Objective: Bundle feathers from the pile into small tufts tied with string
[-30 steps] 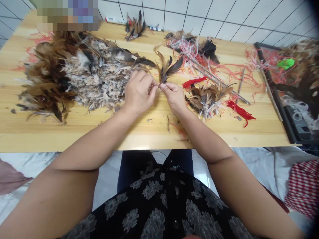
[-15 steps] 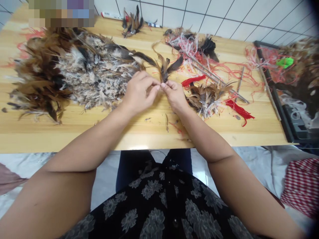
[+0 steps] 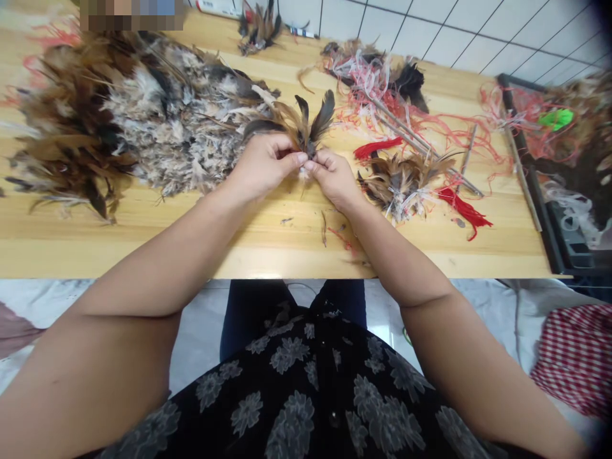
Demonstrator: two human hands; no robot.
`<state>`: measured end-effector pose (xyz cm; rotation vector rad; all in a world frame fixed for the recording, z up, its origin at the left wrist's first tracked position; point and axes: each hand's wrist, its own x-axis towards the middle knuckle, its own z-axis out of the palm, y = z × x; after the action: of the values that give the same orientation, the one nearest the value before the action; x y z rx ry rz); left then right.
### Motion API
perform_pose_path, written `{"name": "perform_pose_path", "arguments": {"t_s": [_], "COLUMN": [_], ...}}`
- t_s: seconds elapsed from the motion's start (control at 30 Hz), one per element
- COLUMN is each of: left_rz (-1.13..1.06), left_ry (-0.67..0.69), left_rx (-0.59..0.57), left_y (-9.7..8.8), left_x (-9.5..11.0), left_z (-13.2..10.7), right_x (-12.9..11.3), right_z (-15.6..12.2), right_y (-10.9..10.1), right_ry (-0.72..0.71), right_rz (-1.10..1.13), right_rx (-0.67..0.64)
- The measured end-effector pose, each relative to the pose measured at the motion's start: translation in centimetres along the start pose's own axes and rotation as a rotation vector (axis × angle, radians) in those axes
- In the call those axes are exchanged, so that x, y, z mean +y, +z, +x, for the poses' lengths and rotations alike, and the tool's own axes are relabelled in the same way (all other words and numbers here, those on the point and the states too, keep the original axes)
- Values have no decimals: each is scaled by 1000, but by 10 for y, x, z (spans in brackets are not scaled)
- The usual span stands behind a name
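Observation:
A small bunch of brown and black feathers fans upward between my hands, its base pinched at the fingertips. My left hand is closed on it from the left, thumb against the lower end. From the other side my right hand pinches the same base with thumb and curled fingers. Pale bits of quill or down show just below the fingertips. Left of my hands lies a big heap of grey-white and brown feathers. Close to my right hand is a tied clump of brown feathers.
Red tassels and thin sticks lie on the wooden table. Tangled pink and white string is behind. A black tray holding feathers stands at the right. Markers rest by the tiled wall.
The held bunch has shifted slightly left and now spreads wider, with more brown feathers showing at my left hand. My fingers have moved lower on its base. The camera view has tilted slightly.

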<state>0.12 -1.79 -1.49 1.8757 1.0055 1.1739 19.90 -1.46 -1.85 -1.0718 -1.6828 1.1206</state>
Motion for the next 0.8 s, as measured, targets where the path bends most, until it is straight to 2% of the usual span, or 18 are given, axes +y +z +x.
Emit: {"name": "perform_pose_path", "arguments": {"t_s": [0.13,0.23,0.37,0.53,0.67,0.8], "left_rz": [-187,-123,1,-18,31,155], "left_ry": [-143,-189,-141,-112,-72,22], "left_rx": [11,-21,-49,-41,-32,22], "left_y": [3,1,-3,-2,0,2], "left_x": [5,7,2,-5,8,22], "left_z": [1,1,4,8,3,-3], "right_x": [-1,-3,-3,-2,-4,-2], "right_z": [2,2,0,0,1,3], "right_y": [0,0,1,3,4,4], "right_ry": [4,32,25,41,106,106], "right_rz": [2,12,46,70,103,110], "right_rx": [-21,-40,-17,27,75,80]}}
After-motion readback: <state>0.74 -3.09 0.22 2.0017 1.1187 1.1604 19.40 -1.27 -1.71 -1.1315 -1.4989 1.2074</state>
